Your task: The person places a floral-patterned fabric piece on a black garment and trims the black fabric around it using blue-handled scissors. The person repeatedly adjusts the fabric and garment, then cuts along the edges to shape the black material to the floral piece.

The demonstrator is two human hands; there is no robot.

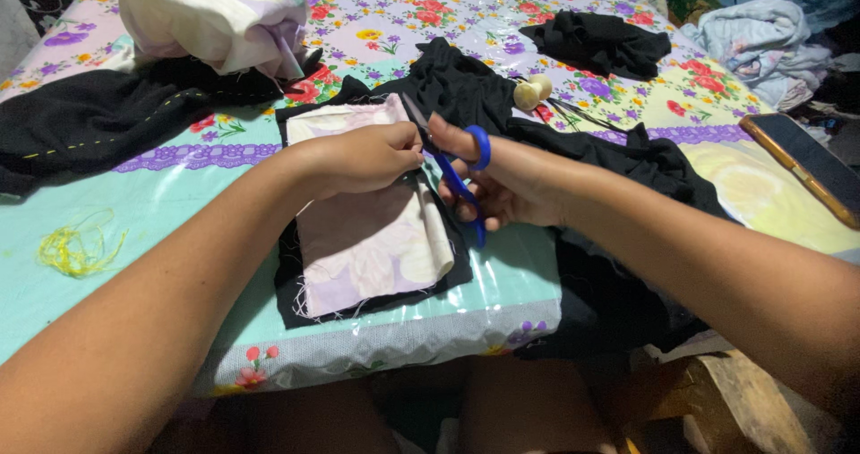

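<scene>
Near the middle of the desk (107, 230), the left hand (363, 157) pinches the pale floral fabric piece (372, 239), light and limp, at its far right edge. The right hand (511, 181) grips blue-handled scissors (452, 172) there; holding the cloth taut likely helps.

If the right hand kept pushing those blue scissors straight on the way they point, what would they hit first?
Probably the black fabric bunched just beyond the tips of the scissors in the right hand; depth is uncertain.
</scene>
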